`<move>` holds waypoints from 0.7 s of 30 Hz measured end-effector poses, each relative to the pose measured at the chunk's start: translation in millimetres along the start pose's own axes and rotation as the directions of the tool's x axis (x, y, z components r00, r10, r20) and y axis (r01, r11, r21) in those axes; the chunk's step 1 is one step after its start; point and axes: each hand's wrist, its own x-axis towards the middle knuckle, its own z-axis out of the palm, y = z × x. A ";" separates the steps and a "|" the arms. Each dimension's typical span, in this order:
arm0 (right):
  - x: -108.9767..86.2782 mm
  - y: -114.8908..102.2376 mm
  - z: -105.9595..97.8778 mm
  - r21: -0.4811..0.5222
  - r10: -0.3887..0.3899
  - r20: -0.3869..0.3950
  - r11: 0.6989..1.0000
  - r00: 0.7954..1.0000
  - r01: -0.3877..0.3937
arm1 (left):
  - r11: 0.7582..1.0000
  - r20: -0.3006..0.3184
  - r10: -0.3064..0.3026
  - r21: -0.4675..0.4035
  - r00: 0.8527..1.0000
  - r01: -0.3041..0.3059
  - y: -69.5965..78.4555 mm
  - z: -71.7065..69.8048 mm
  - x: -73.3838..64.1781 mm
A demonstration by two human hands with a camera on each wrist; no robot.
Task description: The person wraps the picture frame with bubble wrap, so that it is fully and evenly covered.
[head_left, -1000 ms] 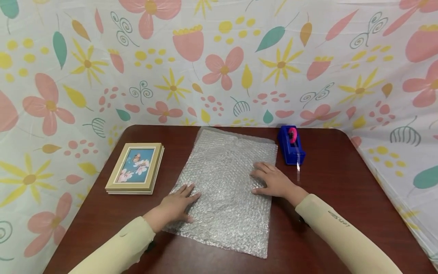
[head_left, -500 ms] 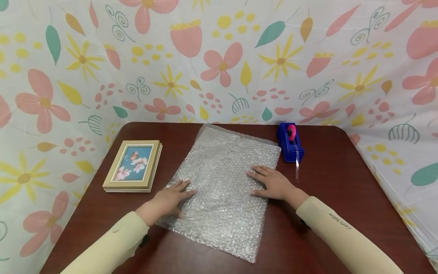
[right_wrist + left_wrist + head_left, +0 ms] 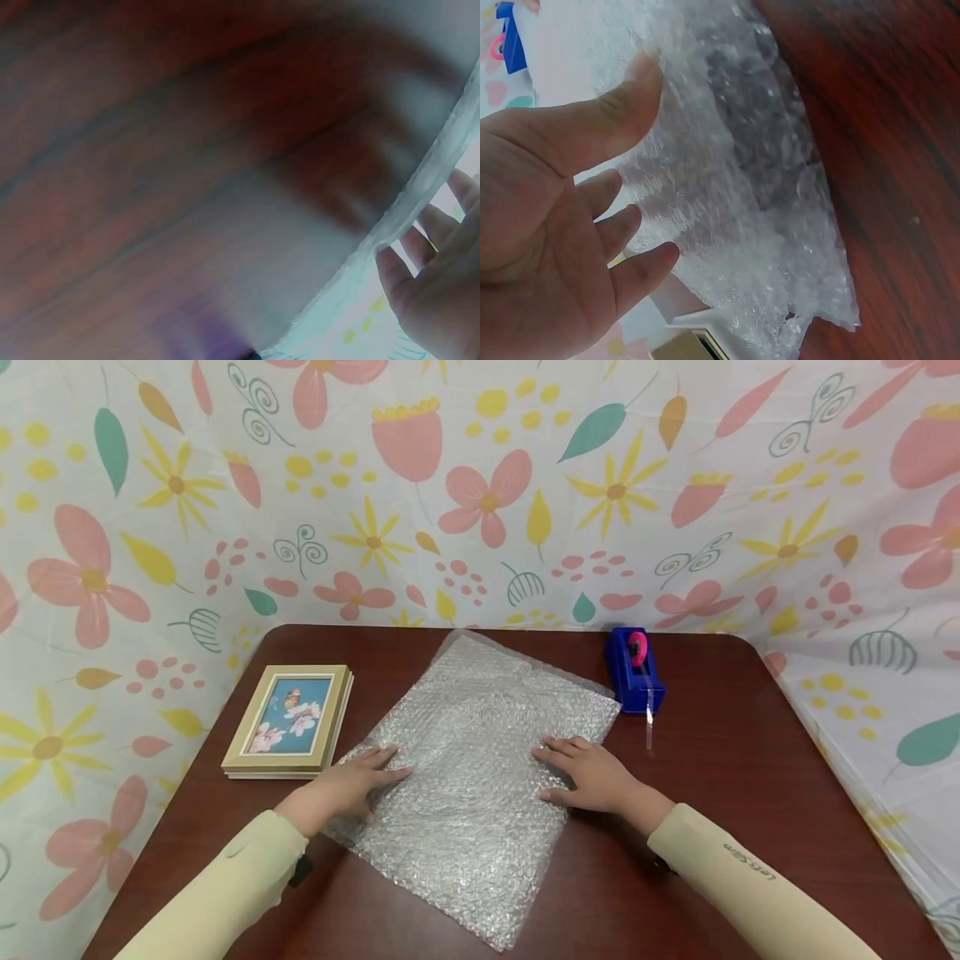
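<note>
A sheet of clear bubble wrap [image 3: 472, 760] lies flat and turned at an angle on the brown table. My left hand [image 3: 341, 789] rests on its left edge with fingers spread. In the left wrist view the thumb and fingertips of that hand [image 3: 570, 202] lie over the bubble wrap [image 3: 727, 165], not curled round it. Across the sheet, my right hand [image 3: 592, 777] touches the right edge with relaxed, spread fingers. The right wrist view shows that hand's fingers [image 3: 416, 244] at the edge of the bubble wrap [image 3: 420, 202].
A gold picture frame [image 3: 336, 710] with a butterfly and blossom picture lies left of the sheet. The blue tape dispenser [image 3: 636, 672], with a strip of tape hanging out, stands near the sheet's right corner. A floral cloth [image 3: 480, 510] hangs behind the table [image 3: 675, 877].
The bubble wrap has turned clockwise under both hands. Its near corner has swung left and closer, and my left hand has moved to the left and slightly away from me.
</note>
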 end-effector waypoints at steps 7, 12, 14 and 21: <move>-3.3 -8.9 0.5 -0.022 -0.060 -0.052 0.998 0.997 0.059 | 0.999 -0.024 -0.022 0.029 0.999 0.023 -6.1 -0.9 -6.1; -4.4 -9.8 5.6 0.030 -0.083 -0.044 0.996 0.996 0.085 | 0.999 -0.015 -0.033 0.027 0.999 0.033 -12.2 1.0 -7.6; -4.7 -8.8 7.3 0.061 -0.083 -0.040 0.994 0.996 0.086 | 0.999 -0.011 -0.025 0.025 1.000 0.026 -13.4 1.7 -7.3; -5.3 0.6 11.4 0.130 -0.047 -0.022 0.990 0.999 0.050 | 1.000 -0.002 -0.013 0.016 1.000 0.013 -13.1 4.0 -6.6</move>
